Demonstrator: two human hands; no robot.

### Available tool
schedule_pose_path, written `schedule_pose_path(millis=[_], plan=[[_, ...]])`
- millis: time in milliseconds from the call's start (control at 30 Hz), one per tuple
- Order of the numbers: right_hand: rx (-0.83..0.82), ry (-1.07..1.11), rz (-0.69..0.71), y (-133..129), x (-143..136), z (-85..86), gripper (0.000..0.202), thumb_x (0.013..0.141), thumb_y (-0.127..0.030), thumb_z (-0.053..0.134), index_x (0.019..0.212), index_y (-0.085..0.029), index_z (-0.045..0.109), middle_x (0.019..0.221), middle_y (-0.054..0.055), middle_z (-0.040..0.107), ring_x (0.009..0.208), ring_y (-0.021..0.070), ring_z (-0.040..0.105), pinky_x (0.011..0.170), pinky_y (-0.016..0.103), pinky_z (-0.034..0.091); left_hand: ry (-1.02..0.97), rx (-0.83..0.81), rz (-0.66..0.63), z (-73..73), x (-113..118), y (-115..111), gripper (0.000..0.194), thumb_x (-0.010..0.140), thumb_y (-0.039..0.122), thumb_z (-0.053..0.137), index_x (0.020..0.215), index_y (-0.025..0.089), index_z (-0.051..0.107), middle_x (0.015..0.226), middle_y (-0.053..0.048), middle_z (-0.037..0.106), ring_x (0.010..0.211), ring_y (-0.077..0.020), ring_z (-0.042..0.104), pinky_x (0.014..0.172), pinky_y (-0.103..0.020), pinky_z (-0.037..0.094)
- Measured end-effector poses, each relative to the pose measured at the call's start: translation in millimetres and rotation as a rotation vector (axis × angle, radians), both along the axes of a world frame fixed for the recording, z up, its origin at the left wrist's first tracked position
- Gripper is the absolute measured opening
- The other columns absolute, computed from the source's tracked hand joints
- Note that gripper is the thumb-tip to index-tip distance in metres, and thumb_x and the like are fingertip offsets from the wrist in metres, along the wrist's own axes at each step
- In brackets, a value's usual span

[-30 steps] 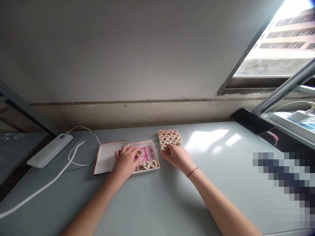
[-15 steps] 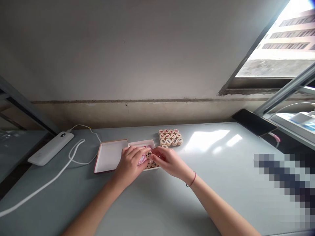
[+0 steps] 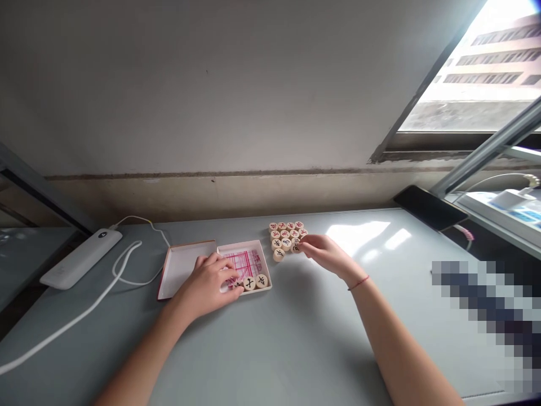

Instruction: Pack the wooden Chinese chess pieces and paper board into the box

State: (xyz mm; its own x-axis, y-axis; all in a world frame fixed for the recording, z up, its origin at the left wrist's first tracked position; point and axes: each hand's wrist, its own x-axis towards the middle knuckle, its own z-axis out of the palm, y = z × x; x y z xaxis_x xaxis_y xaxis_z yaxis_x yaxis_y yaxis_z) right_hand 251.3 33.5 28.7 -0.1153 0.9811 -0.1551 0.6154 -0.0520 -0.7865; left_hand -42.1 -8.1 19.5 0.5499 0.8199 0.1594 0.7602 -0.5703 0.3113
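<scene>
A pale wall fills most of my view, with a window at 2 o'clock. Below it runs the grey worktop. From the middle of my view, the open box lies at 7 o'clock, with a shallow lid beside it at 9 o'clock. A white power bank sits farther out, between 8 and 9, and a dark phone at 3.

My left hand reaches over the box, thumb and index fingertip at the leftmost disc of its near row; I cannot tell whether those fingers are clamped on it. Two more discs complete that row, beside a red-lined sheet.

What has just changed is my right hand: it has left the box and is now at the near right part of the disc group, which sits on the worktop at 2 o'clock from the box. Its thumb and index finger are closed on a black-marked disc. So that piece is now beside the group, outside the box, and the two hands are well apart. A single disc juts out at the group's near left corner.
</scene>
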Motion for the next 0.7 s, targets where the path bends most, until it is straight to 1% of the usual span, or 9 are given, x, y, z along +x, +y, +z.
schedule_pose_path(millis=[100, 233, 333, 467, 567, 700], plan=[[-0.073, -0.062, 0.039, 2, 5, -7.2, 0.022, 0.073, -0.036, 0.051, 0.06, -0.018, 0.05, 0.056, -0.002, 0.044, 0.051, 0.0096, 0.035, 0.045, 0.022, 0.023, 0.005, -0.028, 0.004, 2.0, -1, 0, 0.019, 0.083, 0.041, 0.058, 0.087, 0.026, 0.07, 0.093, -0.004, 0.067, 0.094, -0.0223, 0.054, 0.085, -0.037, 0.038], [-0.092, -0.087, 0.061, 3, 2, -15.7, 0.025, 0.073, -0.039, 0.054, 0.059, -0.018, 0.051, 0.054, -0.002, 0.045, 0.049, 0.0098, 0.036, 0.045, 0.023, 0.023, 0.032, -0.07, -0.003, 3.7, -2, -1, 0.027, 0.08, 0.049, 0.059, 0.092, 0.027, 0.069, 0.095, -0.004, 0.066, 0.097, -0.0236, 0.053, 0.085, -0.038, 0.038], [-0.089, -0.144, 0.087, 4, 1, -19.2, 0.03, 0.076, -0.041, 0.053, 0.056, -0.019, 0.046, 0.053, -0.003, 0.043, 0.048, 0.0097, 0.033, 0.045, 0.023, 0.021, 0.025, -0.065, -0.005, 3.2, -2, -2, 0.023, 0.08, 0.046, 0.06, 0.09, 0.028, 0.069, 0.095, -0.003, 0.066, 0.097, -0.0237, 0.053, 0.084, -0.037, 0.038], [-0.062, -0.208, 0.1, 5, 1, -19.7, 0.038, 0.077, -0.044, 0.052, 0.054, -0.02, 0.036, 0.051, -0.004, 0.036, 0.047, 0.0094, 0.028, 0.045, 0.024, 0.017, 0.011, -0.084, 0.002, 2.8, -1, -3, 0.018, 0.079, 0.042, 0.06, 0.087, 0.027, 0.066, 0.09, -0.003, 0.067, 0.095, -0.0235, 0.054, 0.082, -0.035, 0.039], [-0.075, -0.215, 0.092, 4, 1, -17.3, 0.041, 0.078, -0.046, 0.051, 0.053, -0.02, 0.032, 0.05, -0.004, 0.031, 0.047, 0.009, 0.024, 0.044, 0.024, 0.015, 0.002, -0.117, 0.016, 4.6, 0, -4, 0.017, 0.078, 0.041, 0.061, 0.084, 0.026, 0.062, 0.085, -0.001, 0.067, 0.088, -0.0222, 0.057, 0.08, -0.034, 0.039], [-0.106, -0.189, 0.095, 2, 3, -13.6, 0.039, 0.079, -0.048, 0.05, 0.056, -0.02, 0.036, 0.052, -0.004, 0.035, 0.048, 0.0093, 0.028, 0.045, 0.024, 0.018, -0.007, -0.154, 0.044, 9.2, 1, -5, 0.014, 0.077, 0.039, 0.061, 0.079, 0.025, 0.059, 0.082, 0.001, 0.067, 0.08, -0.02, 0.059, 0.077, -0.031, 0.039]])
